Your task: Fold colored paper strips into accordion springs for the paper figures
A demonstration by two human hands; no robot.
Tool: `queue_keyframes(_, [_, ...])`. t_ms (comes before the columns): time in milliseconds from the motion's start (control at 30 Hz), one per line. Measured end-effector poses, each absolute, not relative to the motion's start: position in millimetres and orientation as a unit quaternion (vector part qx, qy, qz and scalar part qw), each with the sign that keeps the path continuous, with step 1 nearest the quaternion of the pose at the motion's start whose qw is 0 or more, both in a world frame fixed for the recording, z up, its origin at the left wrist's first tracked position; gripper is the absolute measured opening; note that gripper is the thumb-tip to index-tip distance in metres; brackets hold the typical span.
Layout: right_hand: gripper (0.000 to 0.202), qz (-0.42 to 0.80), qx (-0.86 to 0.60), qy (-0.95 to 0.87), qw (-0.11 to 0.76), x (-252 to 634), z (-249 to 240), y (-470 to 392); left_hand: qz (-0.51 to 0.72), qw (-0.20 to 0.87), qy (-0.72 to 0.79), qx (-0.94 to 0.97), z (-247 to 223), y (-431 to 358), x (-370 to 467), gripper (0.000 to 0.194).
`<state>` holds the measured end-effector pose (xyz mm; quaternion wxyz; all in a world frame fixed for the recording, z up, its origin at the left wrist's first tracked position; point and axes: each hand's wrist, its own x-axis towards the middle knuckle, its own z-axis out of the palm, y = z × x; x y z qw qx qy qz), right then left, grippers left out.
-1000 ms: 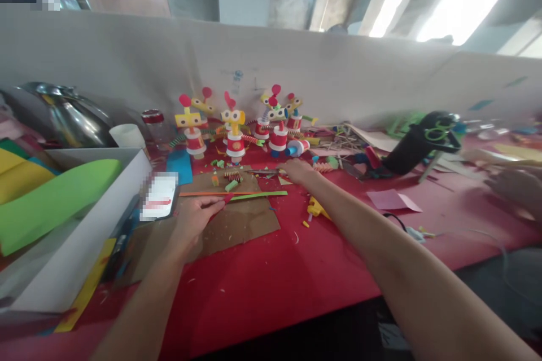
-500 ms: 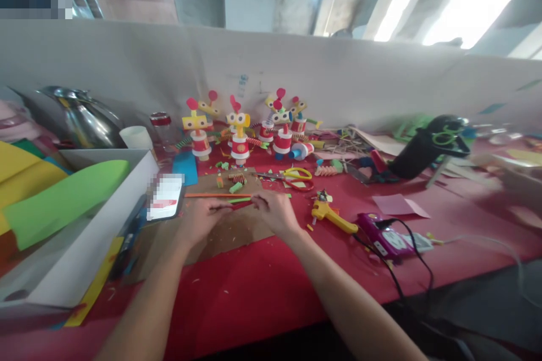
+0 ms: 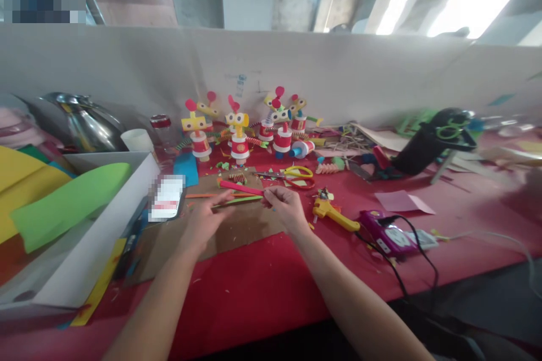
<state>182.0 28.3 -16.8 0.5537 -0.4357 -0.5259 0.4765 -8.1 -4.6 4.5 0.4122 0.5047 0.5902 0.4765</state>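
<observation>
My right hand [image 3: 284,207] pinches the right end of a red paper strip [image 3: 242,188], which points to the left above the brown cardboard [image 3: 237,231]. To the left of it, my left hand [image 3: 207,223] is open, its fingers apart and near the strips but not holding them. An orange strip [image 3: 201,196] and a green strip [image 3: 243,200] lie on the cardboard between the hands. A small coiled paper spring [image 3: 237,179] sits just behind the red strip. Scissors with yellow and red handles [image 3: 298,172] lie behind my right hand.
Paper-cup figures [image 3: 240,146] stand at the back. A phone [image 3: 167,198] and a white box [image 3: 97,225] are on the left. On the right are a yellow glue gun [image 3: 336,217], a purple power strip [image 3: 387,237] with cables and a black holder [image 3: 417,149].
My hands have moved apart. The left hand has opened and let go, while the red strip now shows stretched out from my right hand.
</observation>
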Motion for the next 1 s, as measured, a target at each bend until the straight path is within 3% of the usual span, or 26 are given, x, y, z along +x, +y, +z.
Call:
queue_keyframes(100, [0.028, 0.505, -0.414, -0.530, 0.542, 170.4, -17.6, 23.4, 0.498, 0.493, 0.562, 0.440, 11.5, -8.1, 17.7, 0.028])
queue_keyframes(267, [0.027, 0.526, -0.400, -0.568, 0.491, 163.6, -18.9, 19.3, 0.585, 0.480, 0.561, 0.334, 14.0, -0.1, 24.9, 0.030])
queue_keyframes(467, [0.019, 0.396, -0.447, -0.657, 0.461, 166.9, -23.6, 17.8, 0.594, 0.473, 0.561, 0.329, -1.0, 1.8, 18.7, 0.029])
queue_keyframes(567, [0.024, 0.450, -0.451, -0.625, 0.450, 167.5, -23.4, 19.7, 0.594, 0.505, 0.520, 0.349, -7.1, 3.5, 17.6, 0.029])
queue_keyframes(700, [0.037, 0.533, -0.420, -0.561, 0.474, 169.7, -20.0, 22.9, 0.606, 0.474, 0.537, 0.345, -10.1, 5.2, 16.7, 0.027])
queue_keyframes(867, [0.019, 0.475, -0.406, -0.621, 0.473, 168.1, -21.3, 24.7, 0.581, 0.475, 0.564, 0.344, -11.4, 2.8, 19.1, 0.028])
queue_keyframes(1000, [0.019, 0.523, -0.425, -0.513, 0.531, 170.6, -23.1, 28.5, 0.617, 0.499, 0.534, 0.293, -9.0, 4.7, 17.2, 0.029])
